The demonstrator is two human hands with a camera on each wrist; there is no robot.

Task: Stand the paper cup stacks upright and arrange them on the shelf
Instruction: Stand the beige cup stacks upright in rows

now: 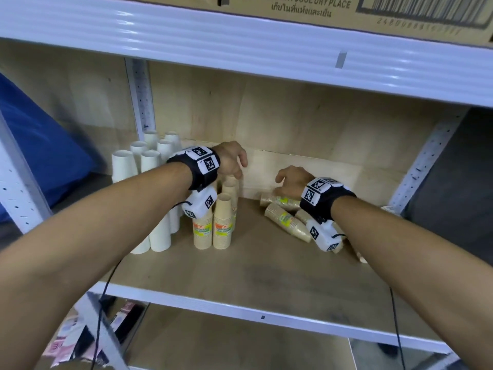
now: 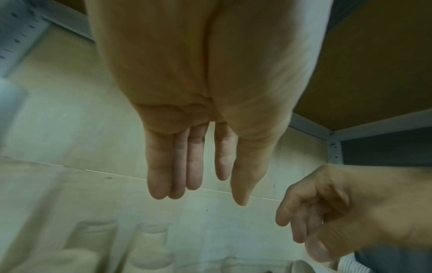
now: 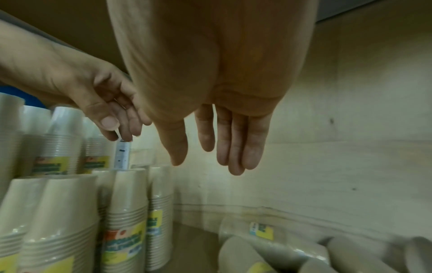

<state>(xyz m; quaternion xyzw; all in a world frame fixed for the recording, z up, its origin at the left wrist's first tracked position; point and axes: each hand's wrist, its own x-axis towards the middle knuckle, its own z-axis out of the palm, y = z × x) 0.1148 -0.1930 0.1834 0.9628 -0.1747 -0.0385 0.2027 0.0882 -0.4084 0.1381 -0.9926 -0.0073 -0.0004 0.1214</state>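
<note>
**Between stacks: both hands free, fallen cups next**

While neither hand holds anything, we judge ourselves to be between placements. Our left hand (image 1: 231,162) hangs over the upright tan stacks (image 1: 222,222), fingers straight and loosely together in the left wrist view, gripping nothing. Our right hand (image 1: 289,182) reaches toward the back of the shelf (image 1: 240,268) above the fallen stacks (image 1: 286,220); its fingers too are straight and relaxed in the right wrist view, with nothing between them. From the head view we cannot tell whether the fingertips touch the rear fallen stack.

The sorted part sits to the left: the white stacks (image 1: 149,188) stand in a cluster by the shelf post, and the tan, labelled stacks stand just beside them, touching or nearly so. The fallen stacks lie on their sides to the right, well apart from the standing group, overlapping one another and partly hidden under our right wrist. How many remain there we cannot count.

The next move, as we judge it, calls for the right hand to close round one fallen stack near its middle, tip it upright and set it just beside the tan group. The wrapped stacks look light and tall, so a careless placement could topple the neighbours; the left hand is well placed to steady them.
</note>
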